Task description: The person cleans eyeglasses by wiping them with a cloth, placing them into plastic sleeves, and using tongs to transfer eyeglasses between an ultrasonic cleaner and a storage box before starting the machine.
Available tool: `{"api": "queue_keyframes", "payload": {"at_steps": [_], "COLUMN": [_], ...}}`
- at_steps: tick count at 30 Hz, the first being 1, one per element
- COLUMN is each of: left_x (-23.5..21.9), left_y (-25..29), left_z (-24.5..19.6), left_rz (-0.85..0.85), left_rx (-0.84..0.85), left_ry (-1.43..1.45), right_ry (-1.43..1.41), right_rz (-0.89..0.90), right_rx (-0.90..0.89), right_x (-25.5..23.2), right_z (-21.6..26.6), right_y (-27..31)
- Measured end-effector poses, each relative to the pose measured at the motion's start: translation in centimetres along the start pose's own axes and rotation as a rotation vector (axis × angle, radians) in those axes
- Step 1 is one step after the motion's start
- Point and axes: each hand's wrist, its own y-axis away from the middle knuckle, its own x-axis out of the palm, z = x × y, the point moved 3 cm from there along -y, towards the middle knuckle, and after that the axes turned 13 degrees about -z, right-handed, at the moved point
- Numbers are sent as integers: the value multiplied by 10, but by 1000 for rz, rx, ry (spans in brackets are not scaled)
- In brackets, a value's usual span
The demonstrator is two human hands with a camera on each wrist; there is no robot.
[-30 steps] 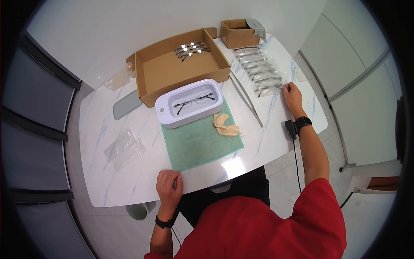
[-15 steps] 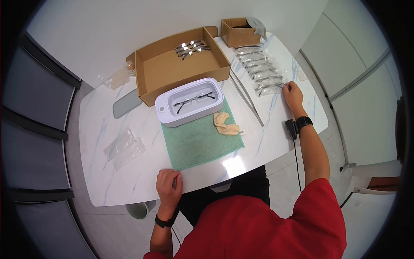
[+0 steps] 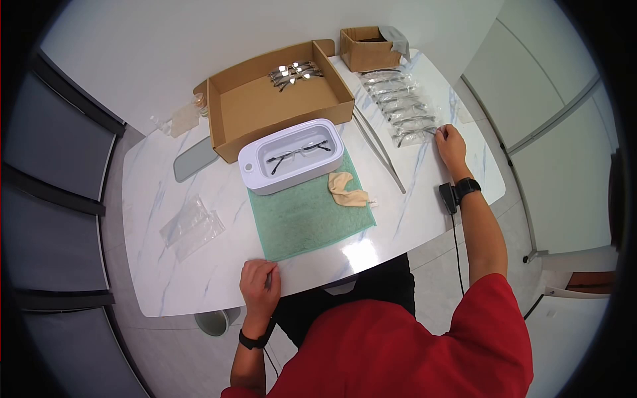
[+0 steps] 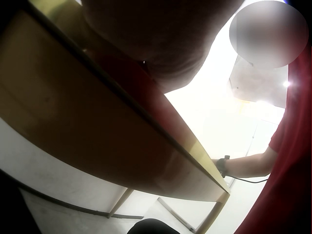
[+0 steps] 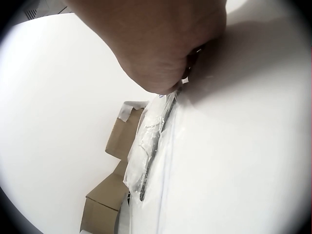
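Observation:
My right hand (image 3: pixel 452 147) is at the near end of a row of eyeglasses in clear plastic bags (image 3: pixel 401 106). Its curled fingers pinch the end of the nearest bagged glasses (image 5: pixel 152 141), and the fingertips are mostly hidden behind the hand in the right wrist view. My left hand (image 3: pixel 259 286) rests at the table's front edge with loosely curled fingers, holding nothing. In the middle, a white ultrasonic cleaner (image 3: pixel 292 178) stands uncovered with a pair of dark-templed glasses (image 3: pixel 297 155) in its basin.
Under the cleaner lies a green cloth (image 3: pixel 305 229) with a beige cloth (image 3: pixel 345 192) on it. Behind stands a cardboard tray (image 3: pixel 252 113) holding several glasses. A small box (image 3: pixel 363 56), long tweezers (image 3: pixel 379 149), a grey lid (image 3: pixel 194 159) and plastic bags (image 3: pixel 192 229) are also on the table.

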Motion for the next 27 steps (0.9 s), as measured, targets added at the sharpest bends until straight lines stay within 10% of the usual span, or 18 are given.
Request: {"api": "queue_keyframes", "payload": {"at_steps": [27], "left_x": [0], "left_y": [-2], "left_z": [-2], "left_rz": [-4], "left_rx": [4], "left_ry": [-2], "right_ry": [-24], "right_rz": [-10], "right_rx": [1], "right_x": [-2], "right_z": [4], "right_y": [2]}}
